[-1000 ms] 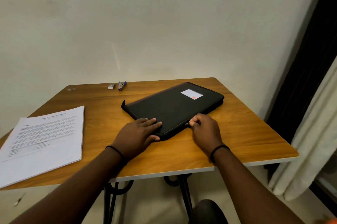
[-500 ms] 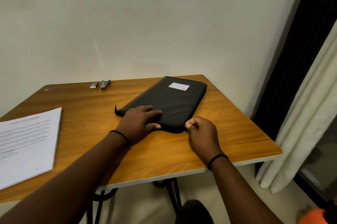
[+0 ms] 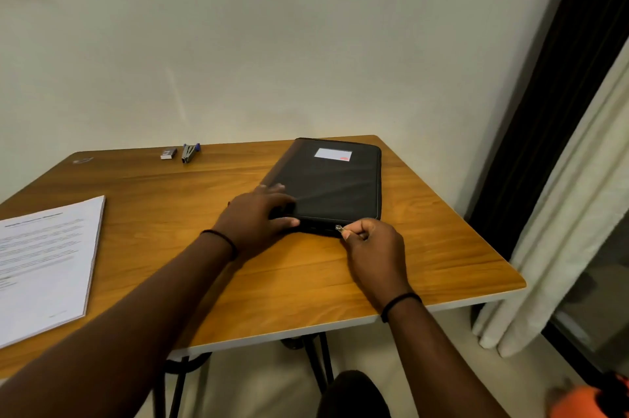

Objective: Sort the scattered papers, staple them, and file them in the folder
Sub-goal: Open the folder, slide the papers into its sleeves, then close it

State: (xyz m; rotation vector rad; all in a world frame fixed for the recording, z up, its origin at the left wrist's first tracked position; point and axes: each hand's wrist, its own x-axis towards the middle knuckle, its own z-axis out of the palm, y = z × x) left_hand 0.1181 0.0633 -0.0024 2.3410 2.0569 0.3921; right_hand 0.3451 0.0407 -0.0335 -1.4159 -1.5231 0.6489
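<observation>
Papers at the left, zipped folder under both hands at centre-right.

White printed paper stack (image 3: pixel 47 264) lies at the left edge of the frame on the brown wooden table (image 3: pixel 272 281). Toward the upper left sit a small grey staple box (image 3: pixel 168 153) and a blue-and-grey stapler (image 3: pixel 190 152). At centre, the left hand (image 3: pixel 255 216) rests with fingers spread flat on the near left corner of the black zippered fabric folder (image 3: pixel 333 186). Just right, the right hand (image 3: pixel 374 247) pinches the silver zipper pull (image 3: pixel 339 229) at the folder's near edge.
</observation>
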